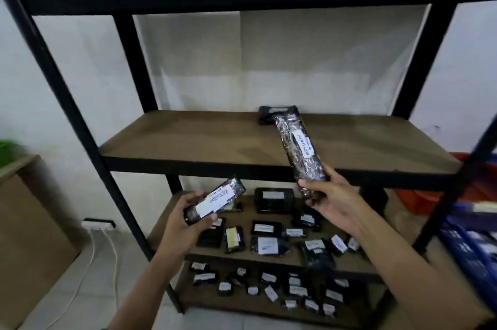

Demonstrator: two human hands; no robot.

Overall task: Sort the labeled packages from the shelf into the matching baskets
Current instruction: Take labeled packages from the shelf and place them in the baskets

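Head view is showing me both grips at once: my left hand is curling around a short black plastic-wrapped package with a white RETURN label, while my right hand is clamping the near end of a long black foil-wrapped package, also reading RETURN. Beyond that grip, its far end is hanging over the brown middle shelf board. Below both hands, more labelled packets are waiting. I'm judging both need carrying to the return basket, possibly the red one off right.
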